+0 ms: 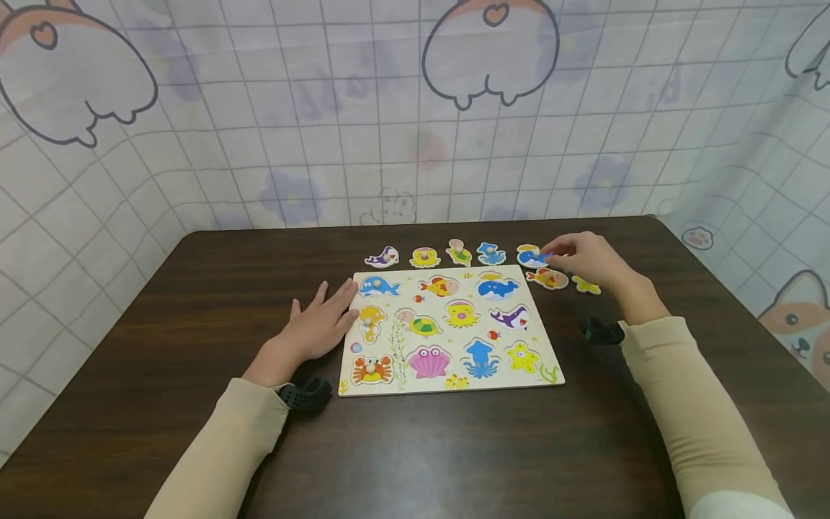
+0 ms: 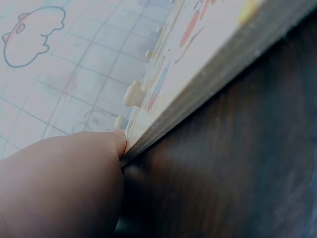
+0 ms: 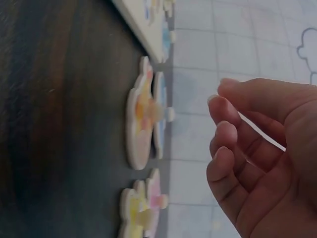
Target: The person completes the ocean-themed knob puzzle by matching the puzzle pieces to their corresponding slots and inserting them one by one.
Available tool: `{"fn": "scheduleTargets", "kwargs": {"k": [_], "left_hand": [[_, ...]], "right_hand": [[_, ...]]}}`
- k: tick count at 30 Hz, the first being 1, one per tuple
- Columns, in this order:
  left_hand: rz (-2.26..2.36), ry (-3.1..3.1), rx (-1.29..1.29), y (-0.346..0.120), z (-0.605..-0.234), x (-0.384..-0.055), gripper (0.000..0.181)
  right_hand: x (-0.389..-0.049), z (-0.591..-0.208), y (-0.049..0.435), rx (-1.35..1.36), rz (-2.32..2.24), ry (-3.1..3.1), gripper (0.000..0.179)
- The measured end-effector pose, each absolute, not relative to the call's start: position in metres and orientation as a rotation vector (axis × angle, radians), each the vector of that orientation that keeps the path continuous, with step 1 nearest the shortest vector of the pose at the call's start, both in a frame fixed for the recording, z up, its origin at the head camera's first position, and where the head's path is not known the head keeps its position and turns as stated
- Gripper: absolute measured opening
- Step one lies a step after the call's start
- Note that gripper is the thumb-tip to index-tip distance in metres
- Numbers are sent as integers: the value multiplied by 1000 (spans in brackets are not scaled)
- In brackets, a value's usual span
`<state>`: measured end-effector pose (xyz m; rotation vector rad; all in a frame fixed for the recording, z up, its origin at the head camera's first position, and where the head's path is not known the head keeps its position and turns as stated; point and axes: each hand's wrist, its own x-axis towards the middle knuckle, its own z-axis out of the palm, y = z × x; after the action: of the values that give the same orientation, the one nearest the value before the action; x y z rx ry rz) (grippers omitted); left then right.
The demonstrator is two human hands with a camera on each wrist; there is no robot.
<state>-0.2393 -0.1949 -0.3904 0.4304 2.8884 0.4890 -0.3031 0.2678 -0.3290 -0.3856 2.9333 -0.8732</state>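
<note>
A wooden sea-animal puzzle board (image 1: 441, 389) lies on the table. My left hand (image 1: 318, 321) rests at its left edge, fingers fairly straight and fingertips on the border. Knobbed dolphin (image 1: 379, 287), seahorse (image 1: 371, 323) and crab (image 1: 372, 369) pieces sit in the board's left column. My right hand (image 1: 593, 259) is beyond the board's far right corner, by the blue whale piece (image 1: 532, 256). In the right wrist view, this hand (image 3: 267, 144) has loosely bent fingers, thumb and index tips close together, nothing between them. The whale piece (image 3: 159, 114) lies below, apart from the fingertips.
Behind the board lie purple whale (image 1: 382, 257), octopus (image 1: 424, 257), turtle (image 1: 459, 253) and squid (image 1: 491, 254) pieces. Fish (image 1: 547, 279) and yellow starfish (image 1: 586, 285) pieces lie to the right. A pink piece (image 3: 154, 193) shows behind the starfish. A patterned curtain (image 1: 389, 144) hangs behind the table.
</note>
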Motion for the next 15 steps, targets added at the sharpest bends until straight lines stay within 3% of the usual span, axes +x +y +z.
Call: {"fn": "scheduleTargets", "kwargs": {"k": [15], "left_hand": [[482, 2891, 417, -194, -388, -239, 66]], "right_hand": [[-314, -348, 281, -343, -869, 2793, 31]]}}
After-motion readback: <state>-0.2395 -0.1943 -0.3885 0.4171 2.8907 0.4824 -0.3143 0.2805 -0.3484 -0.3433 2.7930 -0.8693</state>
